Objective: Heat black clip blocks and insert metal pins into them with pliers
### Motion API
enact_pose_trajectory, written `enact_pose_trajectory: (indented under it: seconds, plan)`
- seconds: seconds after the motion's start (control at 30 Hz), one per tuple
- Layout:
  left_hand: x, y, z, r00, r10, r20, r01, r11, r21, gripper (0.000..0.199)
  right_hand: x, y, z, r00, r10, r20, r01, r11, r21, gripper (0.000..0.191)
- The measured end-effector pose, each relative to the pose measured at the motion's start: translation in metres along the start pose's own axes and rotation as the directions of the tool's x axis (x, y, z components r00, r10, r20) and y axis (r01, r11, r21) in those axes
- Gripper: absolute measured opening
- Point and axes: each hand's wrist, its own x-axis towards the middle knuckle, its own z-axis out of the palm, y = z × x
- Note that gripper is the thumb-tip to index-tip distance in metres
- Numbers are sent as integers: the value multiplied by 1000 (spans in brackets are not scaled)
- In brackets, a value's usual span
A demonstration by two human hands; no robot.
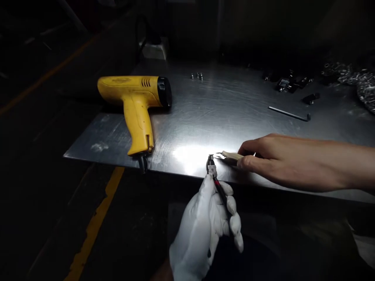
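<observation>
Your gloved left hand (202, 230) pinches a black rod (219, 187); your bare right hand (263, 158) grips a pale pick (231, 156).
Their tips sit just apart over the steel sheet (222, 117) (not yet touching).

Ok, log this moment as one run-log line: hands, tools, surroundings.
left: white-gloved hand grips slim black-and-red tool | right: bare hand pinches pale-handled pointed tool | nearby: brushed steel sheet, yellow heat gun

The right hand (272, 160) hides most of the pale tool handle (231, 156); the shiny metal heap (359, 84) at far right runs off the picture's edge, its pieces unclear.
</observation>
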Motion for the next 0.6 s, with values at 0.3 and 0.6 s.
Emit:
enact_pose_trajectory:
  seconds: [0.3, 0.6]
  plan:
    - [3, 3, 8, 968, -96, -230, 112, 992, 55, 58, 1, -10, -5, 995, 89, 44, -85, 993, -75, 54]
    - [-3, 14, 5, 982, -188, -29, 181, 970, -162, 43, 6, -7, -5, 990, 105, 98, -102, 994, -36, 62]
